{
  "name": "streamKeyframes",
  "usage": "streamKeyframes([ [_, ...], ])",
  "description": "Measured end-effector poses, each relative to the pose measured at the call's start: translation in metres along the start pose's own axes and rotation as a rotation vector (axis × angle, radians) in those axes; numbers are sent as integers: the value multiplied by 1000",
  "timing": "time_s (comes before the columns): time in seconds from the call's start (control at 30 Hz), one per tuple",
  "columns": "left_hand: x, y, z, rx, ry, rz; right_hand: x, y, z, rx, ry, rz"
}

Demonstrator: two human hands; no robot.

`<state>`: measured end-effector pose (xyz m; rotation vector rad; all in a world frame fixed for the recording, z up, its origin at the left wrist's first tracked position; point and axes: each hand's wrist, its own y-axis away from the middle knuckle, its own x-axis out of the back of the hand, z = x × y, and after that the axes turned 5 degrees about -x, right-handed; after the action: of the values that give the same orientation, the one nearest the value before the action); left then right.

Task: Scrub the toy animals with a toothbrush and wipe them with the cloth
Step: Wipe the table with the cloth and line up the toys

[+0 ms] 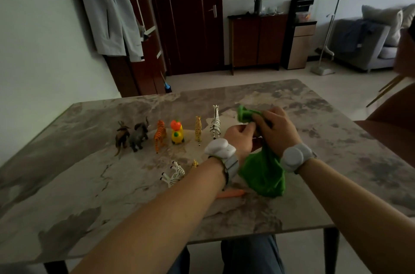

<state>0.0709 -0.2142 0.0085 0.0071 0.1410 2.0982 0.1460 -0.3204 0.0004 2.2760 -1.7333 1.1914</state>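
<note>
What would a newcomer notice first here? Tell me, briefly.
The bright green cloth stands out, gripped by the left hand and right hand, right of centre. Left of it, toy animals stand in a row on the marble table; nearer, a zebra lies on its side.

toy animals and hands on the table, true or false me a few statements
1. The right hand grips the green cloth. True.
2. A zebra lies on its side near the left forearm. True.
3. The tiger stands at the right end of the row. False: a standing zebra is there; the tiger is next to the elephant.
4. The left hand holds the orange toothbrush. False: it lies on the table under the left wrist.
</note>
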Motion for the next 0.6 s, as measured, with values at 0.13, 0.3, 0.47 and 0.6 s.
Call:
streamKeyframes([
  [0.13,0,0,-7,0,210,-17,8,-11,23,20,159,-5],
  [0.3,6,-5,-6,6,283,-8,14,-9,15,9,96,199],
  [0.47,9,-12,-5,11,356,0,-2,-11,15,-20,205,94],
  [0.6,12,-16,-3,33,518,21,10,-24,17,-457,24,104],
])
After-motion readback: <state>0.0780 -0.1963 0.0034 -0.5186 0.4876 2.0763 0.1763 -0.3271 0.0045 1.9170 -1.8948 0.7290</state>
